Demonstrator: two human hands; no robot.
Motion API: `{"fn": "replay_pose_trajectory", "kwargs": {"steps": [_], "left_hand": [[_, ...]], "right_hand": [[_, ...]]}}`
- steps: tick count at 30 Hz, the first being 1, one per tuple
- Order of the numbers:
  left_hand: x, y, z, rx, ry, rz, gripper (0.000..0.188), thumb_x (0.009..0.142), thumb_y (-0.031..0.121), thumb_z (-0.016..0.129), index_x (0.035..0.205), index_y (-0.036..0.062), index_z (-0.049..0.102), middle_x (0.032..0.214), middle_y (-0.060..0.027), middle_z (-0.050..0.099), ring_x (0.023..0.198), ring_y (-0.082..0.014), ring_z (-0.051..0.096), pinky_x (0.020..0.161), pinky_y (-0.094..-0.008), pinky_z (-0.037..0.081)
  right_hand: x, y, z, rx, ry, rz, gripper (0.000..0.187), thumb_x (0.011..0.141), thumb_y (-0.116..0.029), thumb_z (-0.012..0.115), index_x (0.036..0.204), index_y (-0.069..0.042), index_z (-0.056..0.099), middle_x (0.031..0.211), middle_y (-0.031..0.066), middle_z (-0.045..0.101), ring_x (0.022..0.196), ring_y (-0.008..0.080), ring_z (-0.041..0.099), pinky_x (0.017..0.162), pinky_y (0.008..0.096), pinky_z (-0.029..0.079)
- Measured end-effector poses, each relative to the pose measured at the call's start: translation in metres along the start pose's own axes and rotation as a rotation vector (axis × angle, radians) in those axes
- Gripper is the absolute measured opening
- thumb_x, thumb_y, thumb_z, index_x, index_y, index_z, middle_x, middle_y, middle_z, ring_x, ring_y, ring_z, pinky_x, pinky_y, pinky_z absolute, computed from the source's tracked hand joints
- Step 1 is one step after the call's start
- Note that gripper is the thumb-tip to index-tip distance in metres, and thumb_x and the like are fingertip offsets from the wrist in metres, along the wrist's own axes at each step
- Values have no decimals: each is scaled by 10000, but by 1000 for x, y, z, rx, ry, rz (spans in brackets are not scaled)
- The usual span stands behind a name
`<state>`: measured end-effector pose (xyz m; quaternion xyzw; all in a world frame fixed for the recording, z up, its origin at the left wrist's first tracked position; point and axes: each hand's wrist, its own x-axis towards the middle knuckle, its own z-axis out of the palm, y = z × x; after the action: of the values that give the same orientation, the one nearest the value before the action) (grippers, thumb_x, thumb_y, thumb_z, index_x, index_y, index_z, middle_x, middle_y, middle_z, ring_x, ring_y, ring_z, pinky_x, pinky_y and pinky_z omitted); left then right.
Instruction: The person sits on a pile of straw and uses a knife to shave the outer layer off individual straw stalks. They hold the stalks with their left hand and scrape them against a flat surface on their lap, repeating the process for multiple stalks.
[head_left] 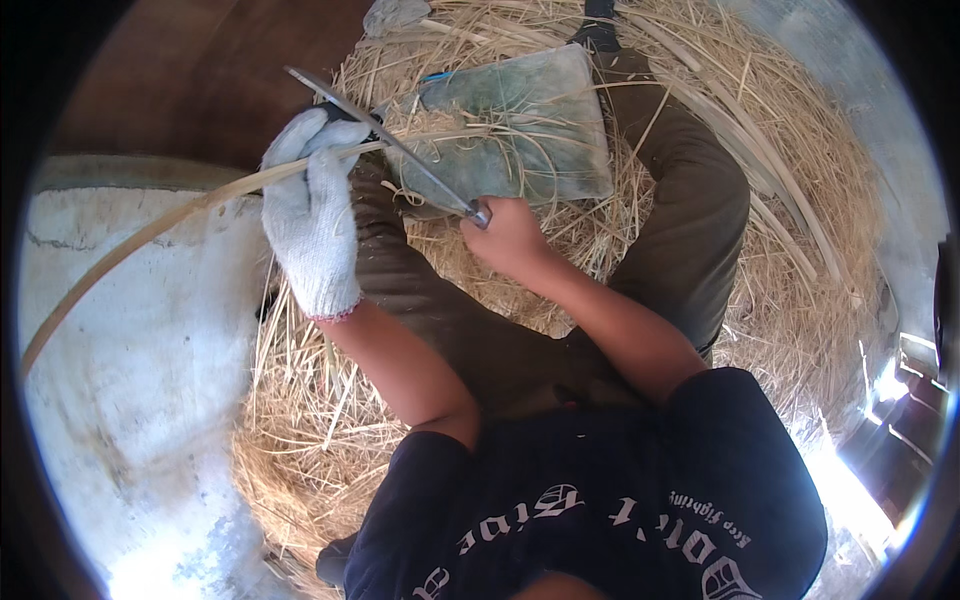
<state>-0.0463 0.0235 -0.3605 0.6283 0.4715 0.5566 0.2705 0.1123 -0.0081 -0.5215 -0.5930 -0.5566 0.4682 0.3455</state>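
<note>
My left hand [318,200], in a white knitted glove, is closed around a long, pale bamboo strip [235,190]. The strip curves away to the left edge of the view, and its other end comes out past the fingers toward the middle. My bare right hand [510,238] is wrapped around the handle of a knife [425,171]; the fist hides most of that handle. The long, narrow blade slants up and left, crossing the strip's end just beside the gloved fingers. Thin shavings [520,145] lie under and beyond the blade, on a flat grey-green pad [575,95] between my legs.
Loose straw-coloured shavings [310,450] cover the floor around my legs. Longer split strips [765,150] lie beyond my right leg. A pale, stained concrete block [140,330] stands at the left, against a brown panel [200,80].
</note>
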Motion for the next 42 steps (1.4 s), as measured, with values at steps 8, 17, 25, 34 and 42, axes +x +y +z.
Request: {"fn": "replay_pose_trajectory", "kwargs": {"steps": [8, 17, 25, 34, 42], "left_hand": [[3, 12, -2, 200, 87, -85, 289, 1044, 119, 558, 1268, -63, 581, 1167, -160, 673, 1078, -220, 671, 948, -342, 567], [-6, 25, -6, 293, 174, -143, 272, 998, 115, 638, 1213, -51, 663, 1209, -115, 681, 1071, -171, 647, 938, -305, 522], [-6, 17, -23, 322, 219, -55, 305, 928, 99, 739, 1179, -68, 686, 1125, -119, 706, 1024, -165, 654, 920, -300, 532], [-6, 28, -14, 323, 256, -186, 309, 947, 95, 717, 1206, -64, 663, 1027, -121, 706, 961, -153, 662, 842, -273, 564], [-2, 24, -9, 343, 291, -208, 276, 933, 67, 720, 1169, -69, 676, 1008, -110, 704, 908, -137, 659, 810, -261, 558]], "right_hand": [[-2, -3, -7, -18, 13, 76, 268, 823, -267, 664, 835, -3, 706, 748, 229, 689, 733, 425, 687, 713, 483, 551], [-14, -48, -19, 24, -113, 95, 253, 831, -234, 660, 876, 6, 725, 764, 239, 692, 746, 428, 688, 705, 476, 544], [-22, -60, -26, -177, -31, 3, 235, 833, -212, 648, 842, 16, 701, 740, 237, 674, 719, 416, 681, 701, 451, 549], [-22, -53, -27, -166, -14, -6, 223, 831, -193, 657, 834, 27, 693, 718, 236, 663, 699, 411, 675, 671, 458, 534], [-15, -44, -26, -149, -96, 105, 284, 812, -252, 691, 886, 19, 727, 841, 254, 709, 832, 422, 710, 775, 495, 565]]}}
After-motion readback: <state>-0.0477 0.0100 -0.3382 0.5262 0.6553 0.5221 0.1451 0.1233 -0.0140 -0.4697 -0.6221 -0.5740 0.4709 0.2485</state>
